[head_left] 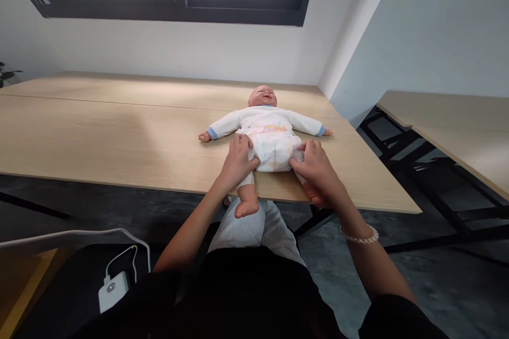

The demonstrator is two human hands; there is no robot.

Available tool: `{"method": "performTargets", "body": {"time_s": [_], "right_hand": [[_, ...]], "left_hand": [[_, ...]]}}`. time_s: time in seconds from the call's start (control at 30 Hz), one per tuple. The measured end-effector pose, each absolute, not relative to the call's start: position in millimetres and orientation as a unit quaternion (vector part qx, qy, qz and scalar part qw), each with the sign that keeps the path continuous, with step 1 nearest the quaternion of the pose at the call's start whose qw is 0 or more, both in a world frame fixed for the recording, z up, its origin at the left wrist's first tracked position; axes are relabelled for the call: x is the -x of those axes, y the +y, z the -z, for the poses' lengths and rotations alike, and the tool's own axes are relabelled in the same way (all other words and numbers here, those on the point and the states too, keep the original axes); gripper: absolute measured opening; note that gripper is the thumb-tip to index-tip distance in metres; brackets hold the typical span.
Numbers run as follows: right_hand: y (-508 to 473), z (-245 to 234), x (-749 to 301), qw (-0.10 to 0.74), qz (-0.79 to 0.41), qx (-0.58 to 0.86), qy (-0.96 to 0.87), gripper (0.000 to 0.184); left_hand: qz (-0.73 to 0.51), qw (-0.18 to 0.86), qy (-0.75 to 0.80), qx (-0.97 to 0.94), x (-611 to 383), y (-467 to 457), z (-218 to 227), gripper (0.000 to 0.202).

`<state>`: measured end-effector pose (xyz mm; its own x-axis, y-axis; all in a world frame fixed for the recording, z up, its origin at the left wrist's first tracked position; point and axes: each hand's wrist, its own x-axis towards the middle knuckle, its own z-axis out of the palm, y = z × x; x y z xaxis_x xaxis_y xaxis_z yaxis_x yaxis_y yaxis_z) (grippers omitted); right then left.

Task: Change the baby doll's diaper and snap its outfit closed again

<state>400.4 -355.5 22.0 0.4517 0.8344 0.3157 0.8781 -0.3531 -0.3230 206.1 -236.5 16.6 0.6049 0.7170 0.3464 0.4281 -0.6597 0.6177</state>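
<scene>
At the near edge of the wooden table [119, 137], baby doll [264, 116] lies face up, arms spread, one bare leg overhanging the edge. Left hand [237, 161] has its fingers closed on the diaper [274, 151] at one side. Right hand [316, 169] is clamped on the opposite side. Bead bracelet [360, 237] on right wrist.

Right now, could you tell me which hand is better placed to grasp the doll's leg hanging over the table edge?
Left, probably. The left hand rests on the diaper right above that leg; the right hand sits at the diaper's other side, farther from it.
</scene>
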Motion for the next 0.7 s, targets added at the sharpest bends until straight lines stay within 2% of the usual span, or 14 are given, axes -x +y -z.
{"method": "performTargets", "body": {"time_s": [0.07, 0.2, 0.3, 0.5, 0.63, 0.7], "right_hand": [[-355.5, -23.1, -406.9, 0.233, 0.004, 0.821, -0.522, 0.040], [-356.2, -31.8, -410.1, 0.167, -0.068, 0.845, -0.503, 0.052], [-355.3, -37.6, -396.7, 0.143, -0.077, 0.853, -0.495, 0.053], [-348.5, -38.7, -368.2, 0.089, -0.060, 0.872, -0.477, 0.058], [-354.3, -40.2, -378.4, 0.091, -0.080, 0.866, -0.486, 0.059], [-360.4, -39.7, -392.7, 0.130, -0.102, 0.846, -0.506, 0.057]], "left_hand": [[-0.290, 0.291, 0.308, -0.858, -203.1, -232.2, -14.9, 0.044], [-0.264, 0.354, 0.285, -0.851, -199.7, -227.6, -14.5, 0.061], [-0.271, 0.340, 0.308, -0.846, -203.4, -231.5, -15.9, 0.056], [-0.259, 0.247, 0.375, -0.855, -214.6, -244.2, -18.2, 0.040], [-0.245, 0.254, 0.357, -0.865, -210.0, -242.2, -22.3, 0.045], [-0.257, 0.280, 0.338, -0.861, -202.6, -238.3, -25.3, 0.050]]}}
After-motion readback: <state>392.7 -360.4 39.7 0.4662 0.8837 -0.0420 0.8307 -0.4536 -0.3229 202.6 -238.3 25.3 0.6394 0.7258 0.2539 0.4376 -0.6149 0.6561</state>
